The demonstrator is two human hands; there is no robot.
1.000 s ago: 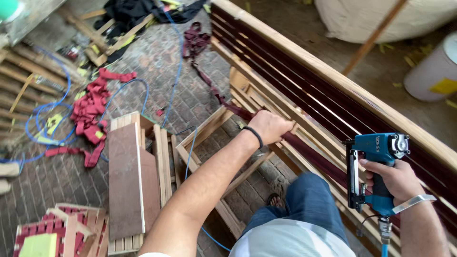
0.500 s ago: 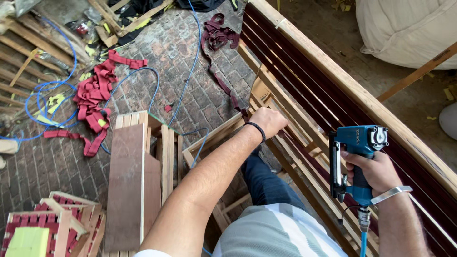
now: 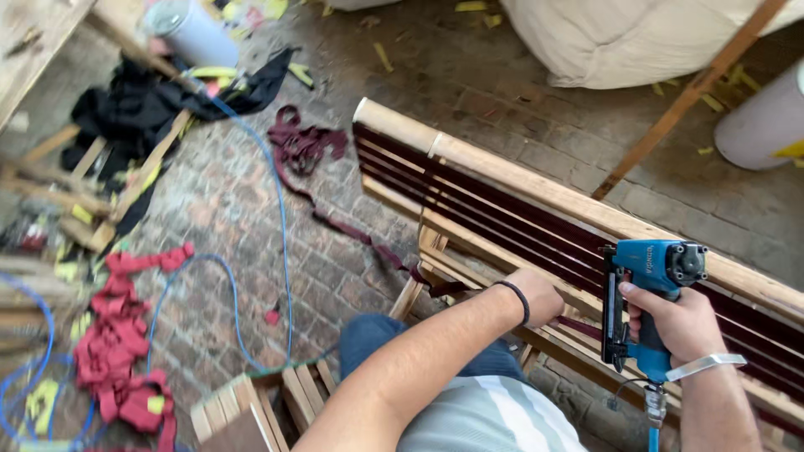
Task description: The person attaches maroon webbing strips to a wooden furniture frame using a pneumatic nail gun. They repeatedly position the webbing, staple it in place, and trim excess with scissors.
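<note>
My right hand [image 3: 674, 322] grips a blue pneumatic staple gun [image 3: 645, 301], held upright over the wooden frame [image 3: 502, 180]. Dark maroon webbing straps [image 3: 502, 213] run lengthwise inside the frame. My left hand [image 3: 540, 295], with a black band on the wrist, rests closed on a wooden rail of the frame, just left of the gun. Whether it pinches a strap end there is hidden. My knee in blue trousers [image 3: 377, 335] sits below the frame.
A blue air hose [image 3: 280, 226] loops over the brick floor. Red webbing scraps [image 3: 117, 351] lie at the left, a maroon strap pile [image 3: 306, 146] near the frame's end. Wooden slats [image 3: 251, 402] lie below; a black cloth [image 3: 142, 105], a white bag [image 3: 636, 38] and a pale drum [image 3: 766, 121] stand beyond.
The view has swung up and along the frame toward its far end. Both hands stay on the frame, the gun now closer to my left hand.
</note>
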